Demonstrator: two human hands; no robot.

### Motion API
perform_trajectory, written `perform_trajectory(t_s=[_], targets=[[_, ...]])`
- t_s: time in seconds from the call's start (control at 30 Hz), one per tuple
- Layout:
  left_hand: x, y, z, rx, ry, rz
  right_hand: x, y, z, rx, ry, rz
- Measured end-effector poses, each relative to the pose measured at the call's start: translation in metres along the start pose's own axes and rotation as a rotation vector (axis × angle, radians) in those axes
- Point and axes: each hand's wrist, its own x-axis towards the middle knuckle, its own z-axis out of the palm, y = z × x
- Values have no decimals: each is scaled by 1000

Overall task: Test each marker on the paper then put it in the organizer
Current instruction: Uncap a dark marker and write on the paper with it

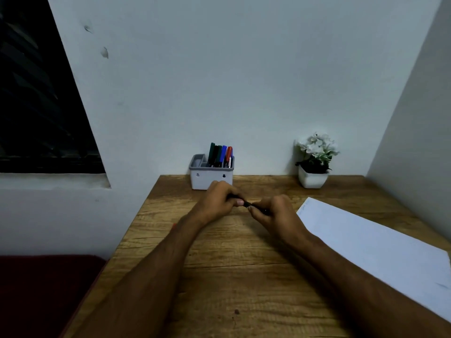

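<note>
Here both hands grip one dark marker (pixel 248 204), lying left-right between left hand (pixel 218 200) and right hand (pixel 273 211). Paper (pixel 380 250) lies just right; the organizer (pixel 211 178) stands beyond the left hand.

Both hands met just in front of the organizer (pixel 211 175), low over the wooden surface (pixel 219 276). The left hand (pixel 216 202) and the right hand (pixel 273 211) each gripped one end of a dark marker (pixel 249 204). The organizer stood against the wall, holding several markers (pixel 219 156) upright. To its right lay the paper (pixel 375 247), with a potted plant (pixel 314 162) beyond.
</note>
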Motion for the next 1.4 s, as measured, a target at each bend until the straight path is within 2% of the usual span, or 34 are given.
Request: perform_trajectory(t_s=[0.2,0.4,0.5,0.6,0.67,0.87,1.27,1.4], targets=[[7,11,13,-78,123,38,6,7,-13,-52,26,-39],[17,21,26,-120,205,16,9,22,-25,-98,49,35],[24,23,32,-87,233,-51,6,29,-32,-118,86,72],[29,18,36,-62,294,-208,3,43,-42,-123,124,164],[30,15,42,-13,241,-249,0,49,-49,-71,128,216],[27,16,68,66,88,-233,-6,52,-58,169,147,320],[25,18,76,127,116,-213,-22,53,-73,670,132,343],[24,18,75,142,110,-213,-26,60,-74,645,123,283]])
